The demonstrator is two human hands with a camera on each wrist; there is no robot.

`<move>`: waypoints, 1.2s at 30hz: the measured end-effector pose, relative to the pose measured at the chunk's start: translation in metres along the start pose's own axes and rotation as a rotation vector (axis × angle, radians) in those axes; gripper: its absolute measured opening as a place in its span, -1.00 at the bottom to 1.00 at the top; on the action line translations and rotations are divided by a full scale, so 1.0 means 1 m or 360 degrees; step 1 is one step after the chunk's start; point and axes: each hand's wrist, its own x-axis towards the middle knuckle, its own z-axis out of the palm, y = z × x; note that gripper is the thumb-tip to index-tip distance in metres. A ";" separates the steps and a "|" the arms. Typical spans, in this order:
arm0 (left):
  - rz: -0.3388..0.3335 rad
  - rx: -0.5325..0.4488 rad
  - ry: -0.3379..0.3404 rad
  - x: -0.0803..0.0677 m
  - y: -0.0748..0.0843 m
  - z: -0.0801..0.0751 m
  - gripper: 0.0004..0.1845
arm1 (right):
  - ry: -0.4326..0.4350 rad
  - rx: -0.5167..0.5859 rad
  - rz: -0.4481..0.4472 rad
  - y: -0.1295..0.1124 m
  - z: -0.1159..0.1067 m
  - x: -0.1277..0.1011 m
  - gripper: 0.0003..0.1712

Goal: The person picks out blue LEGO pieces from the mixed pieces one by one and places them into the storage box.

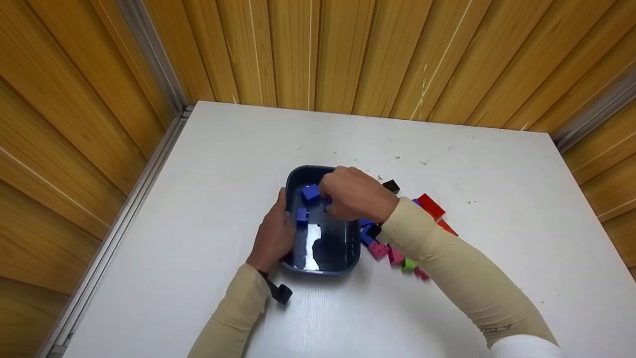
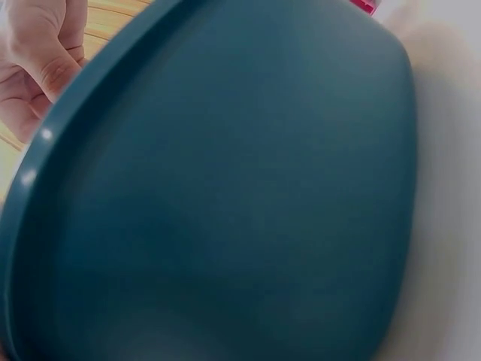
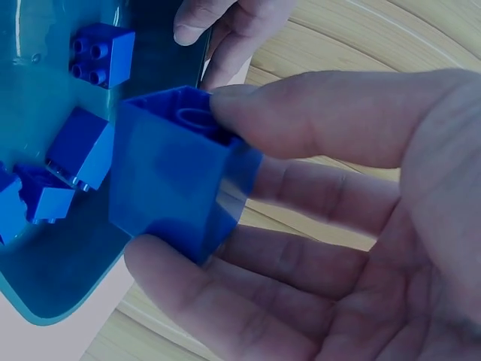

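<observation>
The fingers of the right hand curl round a blue brick, thumb on one side and fingertips on its hollow underside, holding it over the dark blue tray at the centre of the head view. The left hand grips the tray's left rim, fingers curled over the edge. Blue bricks already lie inside, toward the upper left of the right wrist frame. Other bricks, pink, green and red, lie on the white desk just right of the tray. The step in hand looks like dropping blue bricks into the tray; the next move would call for loosening the pinch over the tray floor.
</observation>
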 end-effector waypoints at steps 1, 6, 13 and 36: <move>-0.0001 0.0003 0.0001 0.000 0.000 0.000 -0.33 | 0.0010 0.0003 -0.0010 0.000 0.000 0.000 -0.88; -0.0010 0.0013 0.0001 0.001 -0.001 0.001 -0.33 | 0.0044 0.0012 -0.0048 0.001 0.002 0.002 -0.90; -0.0003 0.0013 -0.0001 0.001 0.000 0.001 -0.33 | 0.0031 0.0006 -0.0075 0.000 0.005 0.006 -0.92; 0.0002 0.0005 -0.0018 0.000 0.000 0.000 -0.35 | -0.0045 0.0031 -0.0017 0.004 0.025 0.021 -0.62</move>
